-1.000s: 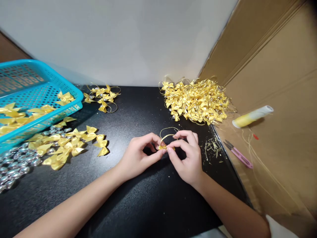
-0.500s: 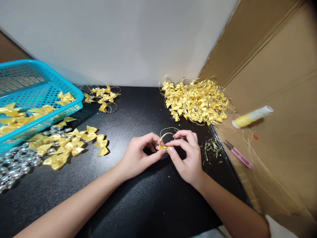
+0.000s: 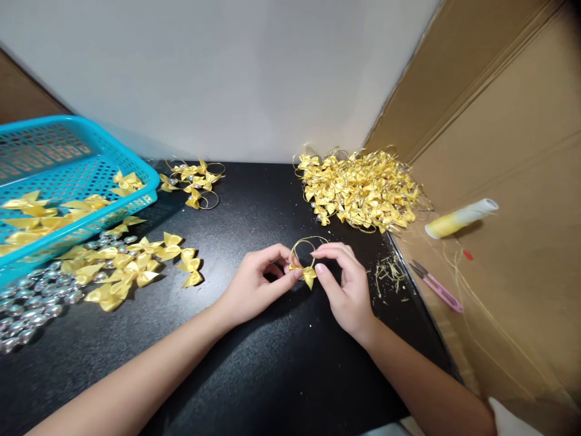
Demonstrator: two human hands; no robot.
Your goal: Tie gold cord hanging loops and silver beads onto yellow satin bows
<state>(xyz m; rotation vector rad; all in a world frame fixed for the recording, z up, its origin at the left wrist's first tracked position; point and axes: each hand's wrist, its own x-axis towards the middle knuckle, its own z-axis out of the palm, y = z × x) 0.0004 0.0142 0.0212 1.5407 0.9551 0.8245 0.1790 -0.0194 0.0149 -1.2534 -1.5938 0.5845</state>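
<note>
A yellow ribbon bow (image 3: 309, 276) with a gold cord loop (image 3: 302, 241) stands above the black table. My left hand (image 3: 263, 281) pinches the bow's left side between thumb and fingertips. Beside the bow's right side is my right hand (image 3: 345, 284), its thumb and index finger slightly apart near the cord. Whether its fingertips hold the thin cord is too small to tell.
A blue basket (image 3: 109, 209) holds yellow bows at left, with loose bows (image 3: 136, 269) and silver beads (image 3: 34, 309) before it. Looped bows (image 3: 358, 188) are heaped at back right. Pink snips (image 3: 438, 287) and a thread tube (image 3: 462, 218) lie right.
My right thumb and index finger have come off the bow and parted, so more of the bow shows. My left hand still pinches it. The view has shifted slightly.
</note>
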